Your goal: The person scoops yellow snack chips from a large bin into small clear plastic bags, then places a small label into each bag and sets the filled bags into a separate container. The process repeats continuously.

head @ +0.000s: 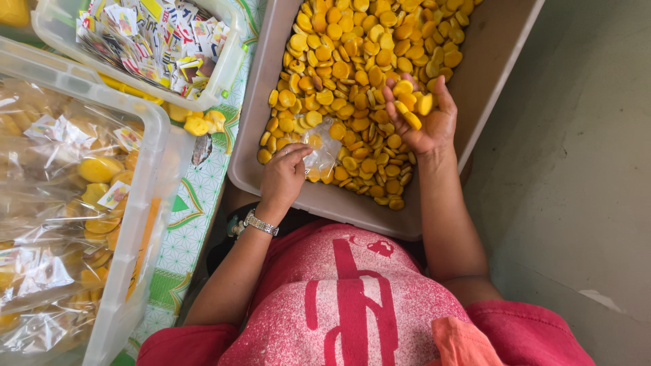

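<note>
The left hand (pixel 283 177) pinches a small clear bag (pixel 321 150) at the near edge of the big grey bin (pixel 505 47). The bag lies on top of the yellow discs (pixel 352 74) that fill the bin, close to its near left corner. A few discs show inside the bag. A metal watch (pixel 261 223) sits on the left wrist.

The right hand (pixel 422 115) is palm up over the discs, near the right wall of the bin. Its fingers curl around a small handful of discs (pixel 410 105), and some stick out between the fingers.

To the left, a clear tub (pixel 146 196) holds filled bags (pixel 61 203) of discs with paper labels. Behind it, at the far left, a second clear tub (pixel 227 68) is full of small colourful paper labels (pixel 152 37). A few loose discs lie on the patterned green and white mat (pixel 196 203) between the tubs and the bin.

The person wears a red shirt (pixel 352 305).
</note>
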